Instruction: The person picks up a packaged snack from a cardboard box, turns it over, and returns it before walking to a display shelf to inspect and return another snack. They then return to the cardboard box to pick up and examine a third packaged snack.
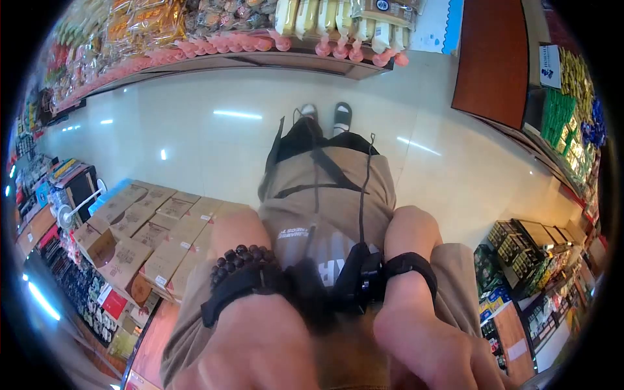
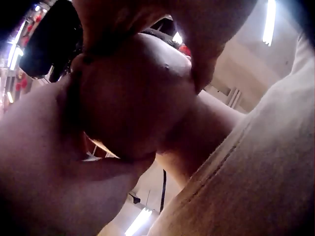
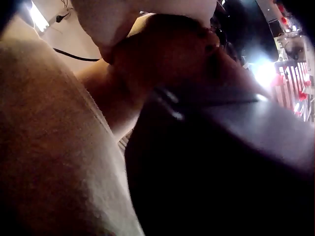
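Both hands are raised close to the head camera, at the bottom of the head view. My left hand (image 1: pixel 257 344) is cut off by the lower edge, its fingers out of frame; a dark bead bracelet (image 1: pixel 240 260) and a black strap (image 1: pixel 244 289) circle that wrist. On the other side my right hand (image 1: pixel 429 338) also runs out of frame, with a black strap (image 1: pixel 416 265) round its wrist. A black device (image 1: pixel 370 273) sits between the wrists, against the printed brown shirt (image 1: pixel 325 227). Dark, close skin and a light sleeve (image 2: pixel 256 162) fill much of the left wrist view.
Cardboard boxes (image 1: pixel 146 227) are stacked at the left beside a white fan (image 1: pixel 68 214). Shelves of packaged goods (image 1: pixel 234 16) run along the far side, and a brown cabinet (image 1: pixel 491 65) stands at right. Sandalled feet (image 1: pixel 342 117) rest on the shiny tiled floor (image 1: pixel 214 136).
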Demonstrator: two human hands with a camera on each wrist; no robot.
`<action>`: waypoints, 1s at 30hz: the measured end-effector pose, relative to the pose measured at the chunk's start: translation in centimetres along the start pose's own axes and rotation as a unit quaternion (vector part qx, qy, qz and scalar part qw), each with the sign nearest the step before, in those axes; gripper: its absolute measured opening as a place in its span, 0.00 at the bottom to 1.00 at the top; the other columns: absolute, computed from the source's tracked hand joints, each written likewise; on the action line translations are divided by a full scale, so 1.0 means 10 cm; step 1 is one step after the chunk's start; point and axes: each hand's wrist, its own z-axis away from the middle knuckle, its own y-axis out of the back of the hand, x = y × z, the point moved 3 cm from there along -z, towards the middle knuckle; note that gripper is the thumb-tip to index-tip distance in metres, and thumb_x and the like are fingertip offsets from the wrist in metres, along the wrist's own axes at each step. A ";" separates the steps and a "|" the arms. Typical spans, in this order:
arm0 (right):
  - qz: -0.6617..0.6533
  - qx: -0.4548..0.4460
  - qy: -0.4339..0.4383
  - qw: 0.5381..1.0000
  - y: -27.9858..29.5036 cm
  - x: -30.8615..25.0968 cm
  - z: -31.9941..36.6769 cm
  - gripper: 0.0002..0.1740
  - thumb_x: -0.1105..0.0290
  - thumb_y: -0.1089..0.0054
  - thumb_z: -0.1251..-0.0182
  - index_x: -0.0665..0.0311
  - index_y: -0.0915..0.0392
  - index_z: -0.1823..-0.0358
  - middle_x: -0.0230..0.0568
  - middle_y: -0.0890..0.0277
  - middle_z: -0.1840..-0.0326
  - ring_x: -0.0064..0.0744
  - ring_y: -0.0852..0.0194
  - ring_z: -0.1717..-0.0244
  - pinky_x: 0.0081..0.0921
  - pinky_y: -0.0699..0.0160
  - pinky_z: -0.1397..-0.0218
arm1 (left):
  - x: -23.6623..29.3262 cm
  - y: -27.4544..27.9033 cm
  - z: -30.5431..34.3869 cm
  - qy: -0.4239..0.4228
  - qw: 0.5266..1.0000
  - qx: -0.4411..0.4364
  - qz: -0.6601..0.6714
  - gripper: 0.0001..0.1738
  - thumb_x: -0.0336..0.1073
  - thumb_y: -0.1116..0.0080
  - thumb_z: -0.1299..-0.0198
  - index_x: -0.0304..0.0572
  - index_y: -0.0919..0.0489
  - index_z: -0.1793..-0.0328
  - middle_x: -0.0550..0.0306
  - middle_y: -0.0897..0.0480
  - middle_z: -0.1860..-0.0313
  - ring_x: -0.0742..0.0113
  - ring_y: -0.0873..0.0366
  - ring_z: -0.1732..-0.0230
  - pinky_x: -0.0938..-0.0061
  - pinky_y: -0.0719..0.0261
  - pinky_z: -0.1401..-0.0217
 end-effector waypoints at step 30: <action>-0.003 -0.008 -0.051 0.999 -0.31 1.35 -0.32 0.17 0.80 0.52 0.21 0.59 0.14 0.44 0.38 0.12 0.46 0.32 0.13 0.45 0.31 0.13 0.33 | 0.62 0.79 -0.29 0.041 0.977 -0.027 0.208 0.12 0.17 0.50 0.30 0.29 0.15 0.57 0.51 0.13 0.57 0.67 0.12 0.57 0.78 0.10 0.44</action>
